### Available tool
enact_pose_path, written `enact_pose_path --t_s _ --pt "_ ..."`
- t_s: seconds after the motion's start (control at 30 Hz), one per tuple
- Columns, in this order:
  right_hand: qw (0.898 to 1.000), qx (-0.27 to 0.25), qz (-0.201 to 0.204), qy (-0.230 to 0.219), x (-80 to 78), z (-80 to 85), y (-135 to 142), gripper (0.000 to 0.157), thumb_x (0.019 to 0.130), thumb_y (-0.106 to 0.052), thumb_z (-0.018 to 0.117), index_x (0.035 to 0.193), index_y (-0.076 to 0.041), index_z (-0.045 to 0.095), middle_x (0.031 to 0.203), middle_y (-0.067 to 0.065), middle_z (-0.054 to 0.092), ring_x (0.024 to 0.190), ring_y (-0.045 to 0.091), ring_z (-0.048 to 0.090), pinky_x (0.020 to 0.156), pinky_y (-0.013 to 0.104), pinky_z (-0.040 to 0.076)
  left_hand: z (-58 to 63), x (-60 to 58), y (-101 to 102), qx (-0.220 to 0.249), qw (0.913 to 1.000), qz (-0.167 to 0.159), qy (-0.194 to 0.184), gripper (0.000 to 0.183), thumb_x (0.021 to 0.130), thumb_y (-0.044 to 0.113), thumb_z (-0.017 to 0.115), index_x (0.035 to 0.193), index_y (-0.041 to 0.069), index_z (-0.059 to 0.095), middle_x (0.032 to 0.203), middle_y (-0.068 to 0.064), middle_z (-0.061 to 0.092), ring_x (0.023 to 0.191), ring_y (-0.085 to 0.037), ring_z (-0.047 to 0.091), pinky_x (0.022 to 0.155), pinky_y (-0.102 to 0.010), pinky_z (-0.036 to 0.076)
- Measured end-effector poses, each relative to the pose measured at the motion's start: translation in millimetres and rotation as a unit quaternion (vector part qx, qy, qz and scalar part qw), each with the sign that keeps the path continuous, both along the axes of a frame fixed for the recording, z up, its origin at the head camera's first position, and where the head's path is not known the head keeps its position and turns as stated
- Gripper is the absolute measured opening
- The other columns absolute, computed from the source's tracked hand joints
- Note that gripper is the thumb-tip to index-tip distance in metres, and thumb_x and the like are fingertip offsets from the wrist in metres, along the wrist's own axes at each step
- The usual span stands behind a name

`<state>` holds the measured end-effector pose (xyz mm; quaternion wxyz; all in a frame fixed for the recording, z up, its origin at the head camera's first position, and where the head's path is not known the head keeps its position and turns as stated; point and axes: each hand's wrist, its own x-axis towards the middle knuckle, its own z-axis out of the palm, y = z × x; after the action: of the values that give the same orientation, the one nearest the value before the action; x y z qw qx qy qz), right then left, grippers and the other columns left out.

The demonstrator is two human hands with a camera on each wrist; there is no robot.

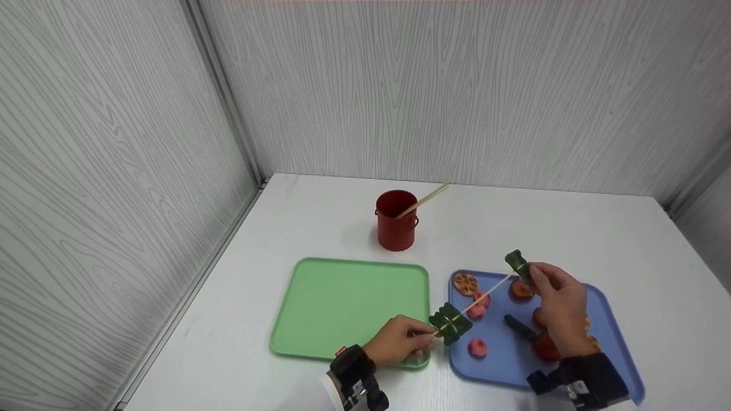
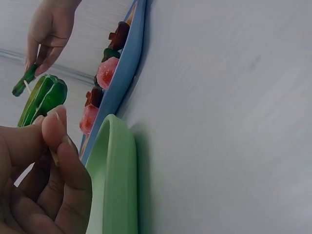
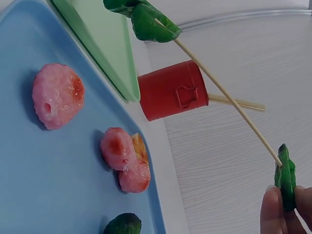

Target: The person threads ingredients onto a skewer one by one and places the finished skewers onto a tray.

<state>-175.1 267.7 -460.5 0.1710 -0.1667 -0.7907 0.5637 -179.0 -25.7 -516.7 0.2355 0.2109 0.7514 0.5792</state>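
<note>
My left hand (image 1: 401,342) pinches the lower end of a thin wooden skewer (image 1: 485,295) near the right edge of the green tray. Several dark green pepper-like pieces (image 1: 450,323) are threaded side by side just above those fingers. Over the blue tray, my right hand (image 1: 561,302) pinches another green piece (image 1: 518,266) between thumb and fingers. In the right wrist view the skewer's far tip meets this green piece (image 3: 286,178); whether it has pierced through cannot be told. The left wrist view shows the left thumb and fingertips (image 2: 54,127) closed on the stick.
The blue tray (image 1: 606,319) carries pink balls (image 1: 477,347), a browned slice (image 1: 465,283), a loose green piece (image 1: 519,326) and reddish-brown pieces. Left of it lies the green tray (image 1: 348,297). Behind them stands a red bucket (image 1: 396,231) with wooden skewers (image 1: 425,200). Panels enclose the table.
</note>
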Motion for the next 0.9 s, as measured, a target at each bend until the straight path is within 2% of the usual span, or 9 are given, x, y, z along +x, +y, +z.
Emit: enact_pose_path --t_s 0.3,0.47,0.67,0.8,0.9 --pt "1.000 0.003 0.018 0.025 0.7 -3.4 1.6 0.032 0.096 -0.024 0.062 0.119 -0.002 0.066 0.091 -0.005 0.069 0.081 0.005 0.066 0.066 0.016 0.051 -1.3 1.0 -2.1 -0.007 1.0000 0.004 -0.002 0.021 0.094 0.004 0.062 0.112 0.001 0.072 0.083 -0.006 0.072 0.061 -0.004 0.057 0.054 -0.014 0.045" --pt "0.999 0.026 0.030 0.014 2.5 -1.6 2.2 0.034 0.097 -0.028 0.060 0.121 -0.004 0.066 0.093 -0.003 0.070 0.083 0.002 0.065 0.064 0.017 0.049 -1.6 -1.1 -3.6 -0.016 0.9998 0.013 0.001 0.019 0.093 0.006 0.064 0.110 0.004 0.073 0.080 -0.001 0.071 0.062 -0.004 0.058 0.055 -0.014 0.047" --pt "0.998 0.058 0.029 -0.011 5.6 -3.6 -1.3 0.036 0.097 -0.034 0.059 0.120 -0.007 0.067 0.100 0.000 0.069 0.088 0.004 0.059 0.068 0.017 0.045 -1.2 3.1 -1.2 -0.014 0.9997 0.021 -0.003 0.019 0.093 0.003 0.063 0.110 0.001 0.073 0.083 -0.008 0.072 0.060 -0.005 0.056 0.053 -0.014 0.045" --pt "0.997 0.062 0.034 -0.013 7.9 -5.3 -4.3 0.036 0.097 -0.036 0.060 0.118 -0.007 0.068 0.097 0.004 0.068 0.073 0.011 0.054 0.053 0.022 0.041 -2.2 4.4 1.0 -0.019 0.9996 0.022 0.001 0.019 0.093 0.000 0.062 0.109 -0.002 0.072 0.085 -0.015 0.072 0.059 -0.006 0.055 0.052 -0.014 0.043" --pt "0.998 0.054 0.041 -0.015 9.4 -6.6 -6.2 0.036 0.096 -0.037 0.060 0.116 -0.008 0.067 0.094 0.009 0.069 0.061 0.015 0.050 0.043 0.026 0.036 -2.2 4.8 1.7 -0.023 0.9994 0.025 0.000 0.018 0.093 0.000 0.062 0.108 -0.002 0.072 0.085 -0.015 0.072 0.059 -0.006 0.055 0.051 -0.014 0.043"
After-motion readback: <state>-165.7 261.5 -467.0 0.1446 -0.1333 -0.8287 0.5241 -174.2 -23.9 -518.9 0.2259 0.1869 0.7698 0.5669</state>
